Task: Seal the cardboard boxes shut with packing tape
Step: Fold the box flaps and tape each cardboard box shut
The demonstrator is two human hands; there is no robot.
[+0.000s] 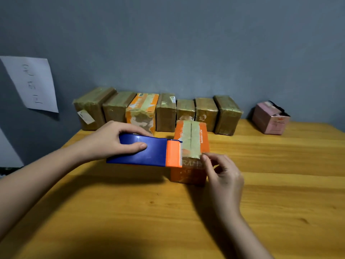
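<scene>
An orange cardboard box (188,174) stands on the wooden table (168,212), with a strip of beige packing tape (192,139) along its top seam. My left hand (113,141) grips a blue tape dispenser (140,150) whose orange cutter end (173,153) lies against the box's near top edge. My right hand (222,174) pinches the tape's end at that front top edge with thumb and forefinger.
Several taped boxes (158,111) stand in a row against the grey wall. A pink box (270,118) with open flaps sits at the back right. A sheet of paper (31,83) hangs on the wall at left.
</scene>
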